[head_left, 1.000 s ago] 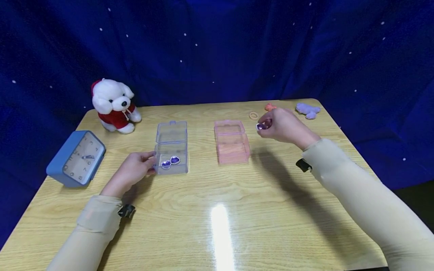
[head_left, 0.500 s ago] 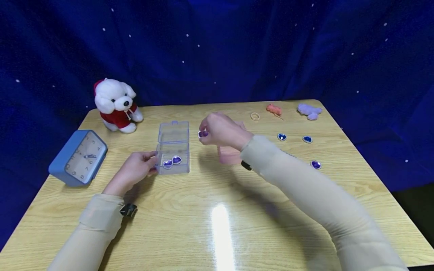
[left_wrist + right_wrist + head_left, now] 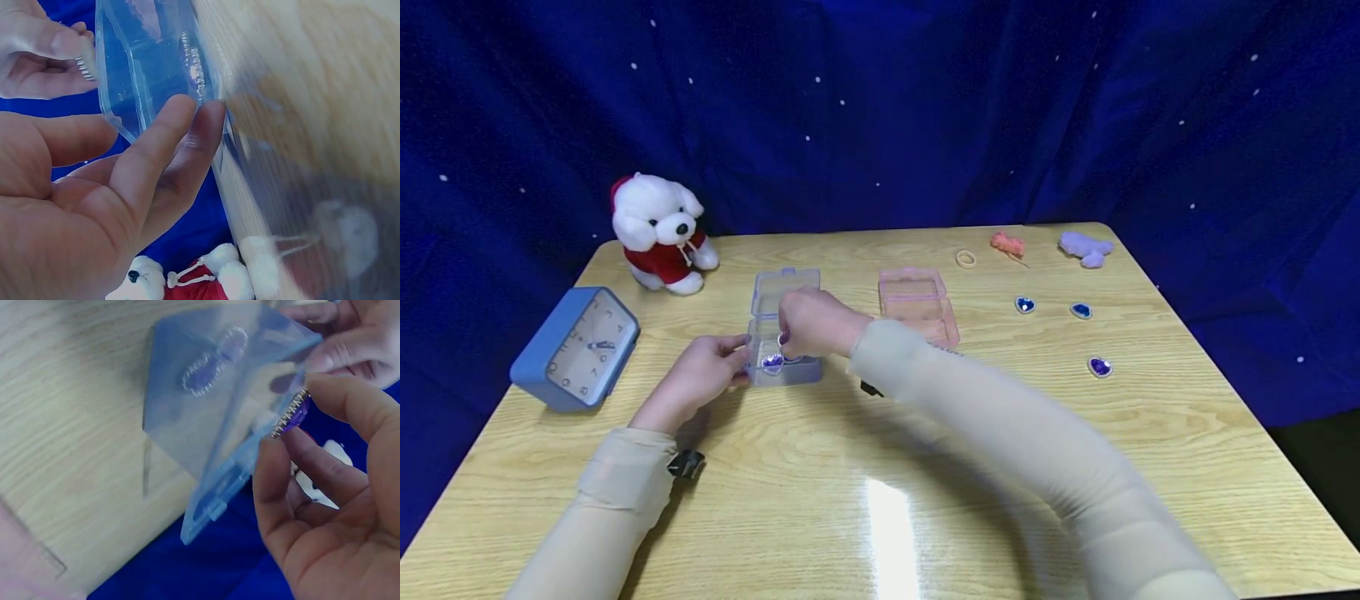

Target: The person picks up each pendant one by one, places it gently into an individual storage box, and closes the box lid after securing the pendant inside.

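Observation:
A clear bluish plastic box (image 3: pixel 808 372) lies with its lid folded back on the table. Two purple heart gems (image 3: pixel 201 376) with beaded rims lie inside it. My right hand (image 3: pixel 816 323) is over the box opening. Between thumb and index finger it pinches another purple gem (image 3: pixel 295 417), edge-on in the right wrist view. My left hand (image 3: pixel 696 379) touches the box's left side, its extended fingertips against the outer wall in the left wrist view. To the right stands a pink clear box (image 3: pixel 953 329), its lid also open.
Right of the pink box lie two blue gems (image 3: pixel 1025 305) and a purple gem (image 3: pixel 1100 367). Behind them are a wooden ring (image 3: pixel 966 259), a coral-coloured figure (image 3: pixel 1007 244) and a lilac one (image 3: pixel 1086 248). A blue clock (image 3: pixel 576 350) and a plush dog (image 3: pixel 662 237) stand left.
My right hand has carried the purple gem leftward from beyond the pink box, past it, to over the bluish box. My left hand has stayed at the bluish box's side.

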A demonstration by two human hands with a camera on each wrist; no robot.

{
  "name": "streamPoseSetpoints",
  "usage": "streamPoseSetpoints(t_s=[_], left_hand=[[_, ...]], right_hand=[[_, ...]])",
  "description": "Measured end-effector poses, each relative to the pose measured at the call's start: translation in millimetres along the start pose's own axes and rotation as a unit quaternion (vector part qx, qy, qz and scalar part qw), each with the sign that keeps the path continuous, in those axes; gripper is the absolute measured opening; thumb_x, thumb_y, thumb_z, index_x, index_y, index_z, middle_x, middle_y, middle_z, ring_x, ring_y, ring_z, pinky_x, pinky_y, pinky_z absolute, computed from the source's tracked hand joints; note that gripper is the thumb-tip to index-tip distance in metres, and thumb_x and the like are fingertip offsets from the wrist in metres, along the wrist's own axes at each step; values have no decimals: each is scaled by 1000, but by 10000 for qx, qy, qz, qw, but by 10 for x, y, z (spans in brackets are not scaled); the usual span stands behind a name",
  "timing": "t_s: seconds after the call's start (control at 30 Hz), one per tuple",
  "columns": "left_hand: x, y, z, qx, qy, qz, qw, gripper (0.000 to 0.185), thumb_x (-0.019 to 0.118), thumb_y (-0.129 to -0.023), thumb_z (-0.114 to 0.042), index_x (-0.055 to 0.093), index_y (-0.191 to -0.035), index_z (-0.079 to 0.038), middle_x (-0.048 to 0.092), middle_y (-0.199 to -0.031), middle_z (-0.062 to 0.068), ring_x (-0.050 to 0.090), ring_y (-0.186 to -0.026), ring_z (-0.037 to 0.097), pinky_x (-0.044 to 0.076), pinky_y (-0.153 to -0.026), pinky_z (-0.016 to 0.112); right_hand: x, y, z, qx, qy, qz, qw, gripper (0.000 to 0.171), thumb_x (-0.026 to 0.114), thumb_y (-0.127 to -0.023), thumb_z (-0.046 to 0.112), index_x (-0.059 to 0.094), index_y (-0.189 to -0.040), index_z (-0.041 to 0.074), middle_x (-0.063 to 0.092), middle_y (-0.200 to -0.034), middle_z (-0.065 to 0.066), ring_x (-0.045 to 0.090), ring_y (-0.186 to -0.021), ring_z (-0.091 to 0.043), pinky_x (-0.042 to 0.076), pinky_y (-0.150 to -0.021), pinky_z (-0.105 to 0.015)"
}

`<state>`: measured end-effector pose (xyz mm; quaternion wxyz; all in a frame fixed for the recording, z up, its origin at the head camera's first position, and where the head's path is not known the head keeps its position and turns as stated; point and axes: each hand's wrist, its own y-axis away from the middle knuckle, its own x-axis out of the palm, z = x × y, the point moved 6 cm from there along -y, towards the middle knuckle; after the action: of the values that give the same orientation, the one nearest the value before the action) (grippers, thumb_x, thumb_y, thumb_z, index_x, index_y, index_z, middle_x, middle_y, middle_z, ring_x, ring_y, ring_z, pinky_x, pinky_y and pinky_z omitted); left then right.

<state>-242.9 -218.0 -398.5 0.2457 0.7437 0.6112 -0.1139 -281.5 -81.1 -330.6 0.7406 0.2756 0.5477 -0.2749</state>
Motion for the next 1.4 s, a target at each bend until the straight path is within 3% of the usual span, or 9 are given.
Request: streamPoseSetpoints(t_s=[0.2, 0.43, 0.67, 0.8, 0.87, 0.97, 1.17, 1.2, 1.4], left_hand=[[2, -1, -3, 35, 69, 45, 10000, 45, 40, -106, -8, 36, -145, 13, 54, -131, 33, 63, -107, 31, 55, -78, 25], [0, 16, -12, 128, 198, 65, 9997, 45, 41, -105, -6, 36, -144, 15, 54, -131, 35, 62, -109, 34, 55, -81, 26], [-7, 5, 4, 47, 163, 110, 9998, 45, 40, -106, -8, 35, -145, 14, 51, -135, 33, 59, -115, 35, 53, -89, 31], [12, 7, -4, 72, 190, 159, 9997, 45, 40, -106, -8, 35, -145, 14, 52, -134, 34, 58, -116, 36, 53, -90, 32], [15, 17, -7, 66, 200, 172, 9996, 45, 39, -106, -7, 35, -145, 14, 52, -133, 34, 58, -116, 37, 53, -90, 32], [17, 31, -9, -5, 128, 176, 9998, 45, 39, -107, -9, 35, -146, 12, 53, -133, 33, 58, -116, 35, 53, -90, 32], [-4, 49, -16, -81, -42, 137, 9999, 45, 39, -107, -11, 36, -147, 10, 55, -132, 31, 59, -113, 32, 54, -87, 29], [-3, 50, -20, -70, -38, 145, 9999, 45, 39, -107, -11, 36, -147, 11, 54, -132, 32, 60, -113, 32, 54, -86, 29], [30, 44, -49, -57, -24, 165, 9998, 45, 39, -107, -9, 36, -146, 12, 55, -130, 32, 60, -111, 31, 54, -83, 26]], right_hand=[[140, -94, 28, 142, 192, 287, 9993, 25, 79, -81, 18, 57, -72, 12, 57, -73, 4, 52, -70, -13, 47, -65, -24], [179, -97, -17, 244, 415, 638, 9968, 34, 82, -82, 37, 67, -89, 7, 63, -84, 2, 56, -77, -14, 49, -70, -24], [78, -40, -80, 224, 169, 533, 9982, 28, 80, -85, 33, 64, -78, 11, 54, -73, 7, 48, -70, -11, 45, -68, -23], [-94, 117, -165, 140, 142, 271, 9994, 23, 76, -88, 30, 72, -89, 7, 67, -87, 1, 54, -79, -12, 49, -79, -26], [-218, 253, -259, 109, 76, 108, 9999, 24, 75, -90, 28, 75, -97, 5, 71, -96, -3, 57, -82, -14, 48, -85, -30], [-424, 531, -511, 147, 42, -99, 9998, 18, 72, -91, 22, 75, -91, 5, 69, -87, -4, 53, -71, -13, 48, -76, -32], [-784, 1275, -1327, 836, 173, -659, 9942, 20, 72, -89, 15, 75, -104, 2, 66, -83, -3, 56, -74, -18, 49, -74, -38], [-806, 1410, -1474, 1023, 192, -689, 9922, 25, 74, -89, 16, 75, -109, 2, 68, -86, -3, 59, -78, -19, 50, -78, -40], [-647, 2190, -2241, 1477, 190, -698, 9864, 22, 75, -87, 11, 74, -102, -5, 67, -80, -3, 59, -73, -18, 52, -74, -45]])
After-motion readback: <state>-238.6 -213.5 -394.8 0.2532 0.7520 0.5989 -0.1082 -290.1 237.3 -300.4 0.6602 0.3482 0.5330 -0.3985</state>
